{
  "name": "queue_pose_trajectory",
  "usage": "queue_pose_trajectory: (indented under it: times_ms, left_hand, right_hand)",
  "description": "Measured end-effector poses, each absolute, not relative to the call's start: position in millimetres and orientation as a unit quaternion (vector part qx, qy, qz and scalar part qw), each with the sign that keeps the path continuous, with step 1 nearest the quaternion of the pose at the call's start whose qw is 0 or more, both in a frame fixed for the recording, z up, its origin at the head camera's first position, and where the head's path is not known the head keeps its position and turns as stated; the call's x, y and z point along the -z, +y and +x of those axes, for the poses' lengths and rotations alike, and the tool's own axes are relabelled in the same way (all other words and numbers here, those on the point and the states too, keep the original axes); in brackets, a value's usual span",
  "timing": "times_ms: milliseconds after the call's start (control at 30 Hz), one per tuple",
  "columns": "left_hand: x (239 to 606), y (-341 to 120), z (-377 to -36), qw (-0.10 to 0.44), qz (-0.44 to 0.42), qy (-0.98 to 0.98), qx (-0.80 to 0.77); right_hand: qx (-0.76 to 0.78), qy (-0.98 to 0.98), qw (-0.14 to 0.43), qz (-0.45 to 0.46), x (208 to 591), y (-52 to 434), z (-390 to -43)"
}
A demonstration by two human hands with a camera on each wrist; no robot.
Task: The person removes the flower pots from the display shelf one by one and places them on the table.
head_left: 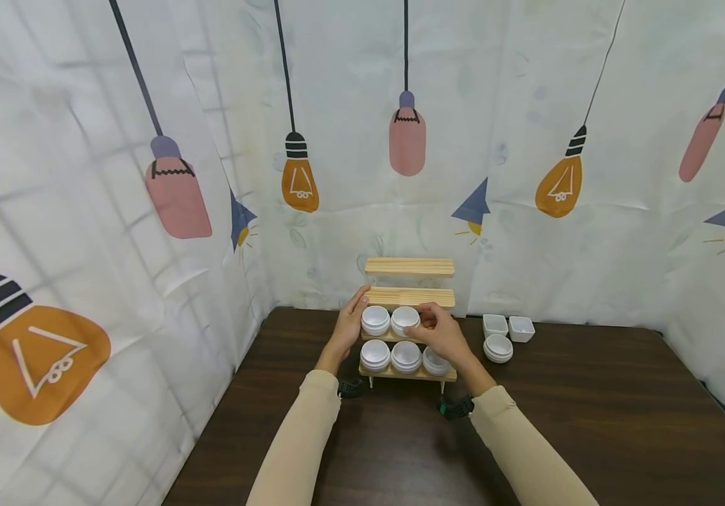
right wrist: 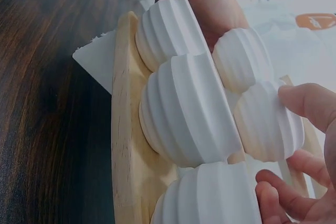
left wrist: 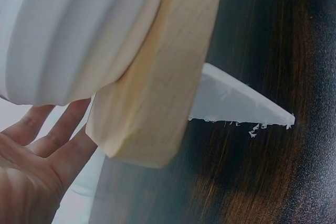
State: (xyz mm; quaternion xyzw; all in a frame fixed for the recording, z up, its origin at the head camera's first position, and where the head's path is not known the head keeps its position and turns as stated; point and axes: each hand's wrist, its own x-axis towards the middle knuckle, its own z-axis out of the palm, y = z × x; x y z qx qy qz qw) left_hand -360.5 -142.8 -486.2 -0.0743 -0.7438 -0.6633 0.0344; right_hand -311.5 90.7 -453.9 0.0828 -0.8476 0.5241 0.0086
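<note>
A tiered wooden rack carries small white round ribbed bowls. Three stand on its lowest step, among them a middle bowl, and two on the step above. My right hand pinches the second-step right bowl between thumb and fingers, its thumb on the ribbed side in the right wrist view. Beside the second-step left bowl is my left hand, fingers extended along the rack's left end. In the left wrist view a shelf end partly hides those fingers.
Two bare wooden shelves, an upper one and a lower one, rise behind the bowls. To the right on the dark table are two square white dishes and another round bowl. A printed curtain hangs behind.
</note>
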Motion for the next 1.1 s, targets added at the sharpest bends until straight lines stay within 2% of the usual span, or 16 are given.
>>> queue_pose_trajectory:
  times_ms: [367, 1100]
  left_hand:
    - [487.8, -141.8, -360.9, 0.046, -0.071, -0.759, 0.646]
    - [486.8, -142.5, -359.8, 0.034, -0.069, -0.749, 0.658]
  right_hand:
    - [-0.518, -0.852, 0.021, 0.074, 454.8, 86.1, -310.0]
    - [-0.500, -0.862, 0.042, 0.066, 451.5, 82.6, -310.5]
